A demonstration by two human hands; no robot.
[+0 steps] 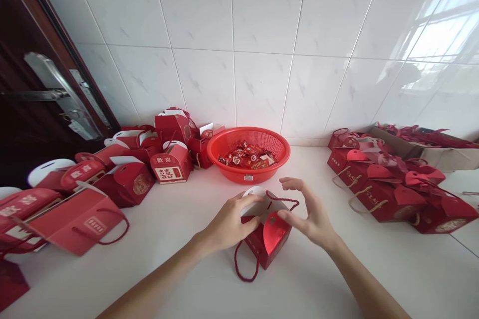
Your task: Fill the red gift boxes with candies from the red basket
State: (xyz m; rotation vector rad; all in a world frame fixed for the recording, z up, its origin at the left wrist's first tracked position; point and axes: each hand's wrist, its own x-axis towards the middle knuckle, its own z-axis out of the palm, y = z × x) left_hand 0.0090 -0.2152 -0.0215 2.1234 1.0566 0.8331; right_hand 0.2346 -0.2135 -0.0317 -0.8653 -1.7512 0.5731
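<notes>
A small red gift box (276, 254) with cord handles stands on the white surface in front of me, its top open and its pale inside partly showing. My left hand (237, 219) grips its left side, with the fingers over the white inner flap and the thumb at the rim. A shiny red rounded flap (276, 233) leans outward on the near right side. My right hand (309, 212) is open beside the box, fingers spread, its thumb at or close to that flap. One cord loop hangs toward me; another rises at the far side.
A red plastic basket (249, 176) of wrapped sweets (250, 156) sits behind the box. Several open red boxes (127, 184) crowd the left. Several ribboned boxes (396, 199) stand at right, before a cardboard carton (449, 157). A tiled wall (262, 84) closes the back; a door (37, 75) is at left.
</notes>
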